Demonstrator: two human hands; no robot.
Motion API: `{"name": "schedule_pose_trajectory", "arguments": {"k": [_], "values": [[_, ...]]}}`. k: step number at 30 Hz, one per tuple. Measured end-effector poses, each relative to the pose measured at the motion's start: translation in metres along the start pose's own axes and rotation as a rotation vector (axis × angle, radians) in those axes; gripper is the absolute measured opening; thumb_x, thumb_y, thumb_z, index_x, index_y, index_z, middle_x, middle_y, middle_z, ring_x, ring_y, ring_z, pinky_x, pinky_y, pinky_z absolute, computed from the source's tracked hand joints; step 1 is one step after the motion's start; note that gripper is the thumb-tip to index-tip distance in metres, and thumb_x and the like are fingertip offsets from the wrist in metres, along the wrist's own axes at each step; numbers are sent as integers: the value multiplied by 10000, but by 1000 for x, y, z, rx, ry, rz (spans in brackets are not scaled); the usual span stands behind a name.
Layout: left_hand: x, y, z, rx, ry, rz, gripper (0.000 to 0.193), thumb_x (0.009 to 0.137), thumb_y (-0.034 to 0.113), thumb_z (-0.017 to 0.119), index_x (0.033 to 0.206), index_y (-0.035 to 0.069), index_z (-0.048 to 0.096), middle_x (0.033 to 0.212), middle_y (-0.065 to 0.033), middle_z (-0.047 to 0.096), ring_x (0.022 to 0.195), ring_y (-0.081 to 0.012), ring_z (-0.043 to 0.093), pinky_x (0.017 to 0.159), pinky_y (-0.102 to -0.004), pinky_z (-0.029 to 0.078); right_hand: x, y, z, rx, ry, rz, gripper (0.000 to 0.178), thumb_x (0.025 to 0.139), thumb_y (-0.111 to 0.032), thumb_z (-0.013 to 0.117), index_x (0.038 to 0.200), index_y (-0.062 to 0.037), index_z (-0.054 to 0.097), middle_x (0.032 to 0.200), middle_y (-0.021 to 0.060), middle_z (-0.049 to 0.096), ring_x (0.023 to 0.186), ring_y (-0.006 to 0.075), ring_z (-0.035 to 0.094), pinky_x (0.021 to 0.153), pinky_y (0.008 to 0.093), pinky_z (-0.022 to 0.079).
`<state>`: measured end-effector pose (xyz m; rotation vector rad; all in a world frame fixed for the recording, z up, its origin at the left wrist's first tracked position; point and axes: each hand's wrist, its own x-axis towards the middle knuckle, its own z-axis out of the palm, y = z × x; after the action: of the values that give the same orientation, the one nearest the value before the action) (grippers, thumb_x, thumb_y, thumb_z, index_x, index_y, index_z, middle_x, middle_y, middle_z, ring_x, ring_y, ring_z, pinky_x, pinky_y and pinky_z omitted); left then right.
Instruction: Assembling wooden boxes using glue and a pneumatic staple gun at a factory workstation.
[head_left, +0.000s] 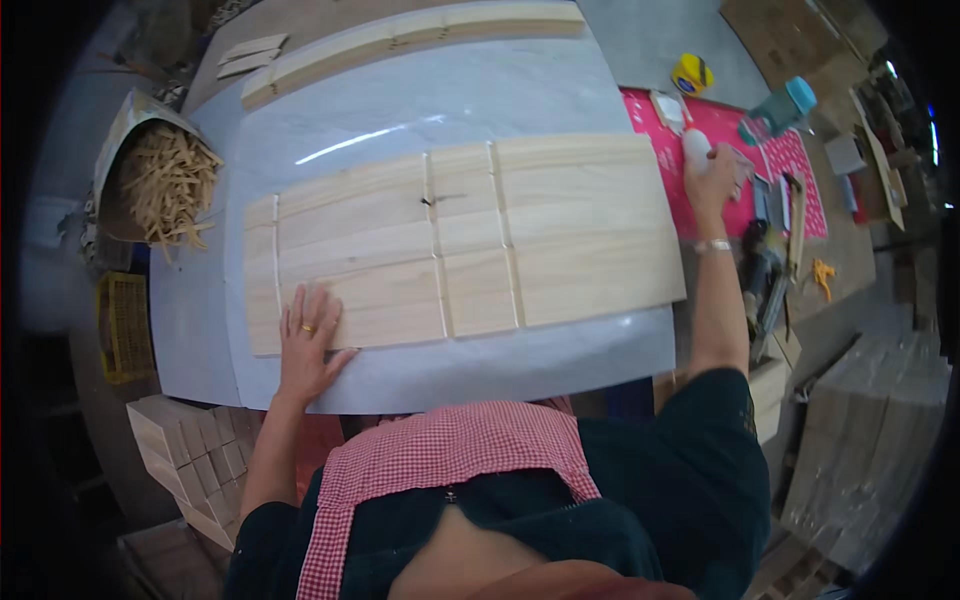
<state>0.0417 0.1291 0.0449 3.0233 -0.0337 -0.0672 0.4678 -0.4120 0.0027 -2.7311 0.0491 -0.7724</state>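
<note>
Pale wood panel (470, 240) lies on the counter (500, 375). Hands apart: left hand (312, 335) rests flat, spread, at its near left edge; right hand (712, 185) grips a white bottle (696, 146) over the pink sheet (727, 120).

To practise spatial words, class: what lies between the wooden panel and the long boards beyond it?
In the head view, only bare, glossy tabletop with a streak of glare.

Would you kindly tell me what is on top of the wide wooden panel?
Three whitish lines cross the wooden panel, with a small dark spot by the middle one, and the left hand rests near its lower-left corner. Whatever lies beneath that hand is covered.
</note>
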Motion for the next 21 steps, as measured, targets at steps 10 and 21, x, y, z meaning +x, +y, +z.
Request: {"name": "schedule_pose_trajectory", "arguments": {"k": [10, 21], "values": [[-5, 0, 13, 110, 4, -48, 724, 918, 413, 619, 1539, 112, 399, 1663, -85, 261, 1541, -399, 147, 1203, -606, 151, -179, -83, -120, 245, -622, -640, 730, 744, -386, 820, 1387, -126, 592, 1516, 114, 482, 1445, 355, 357, 1158, 524, 265], [33, -6, 8, 142, 104, -45, 724, 928, 466, 611, 1509, 80, 416, 1660, -82, 264, 1542, -392, 141, 1186, -623, 189, -158, -102, -98, 190, -432, -765, 628, 791, -271, 787, 1363, -88, 603, 1480, 119, 521, 1376, 356, 452, 1121, 447, 345]]}}
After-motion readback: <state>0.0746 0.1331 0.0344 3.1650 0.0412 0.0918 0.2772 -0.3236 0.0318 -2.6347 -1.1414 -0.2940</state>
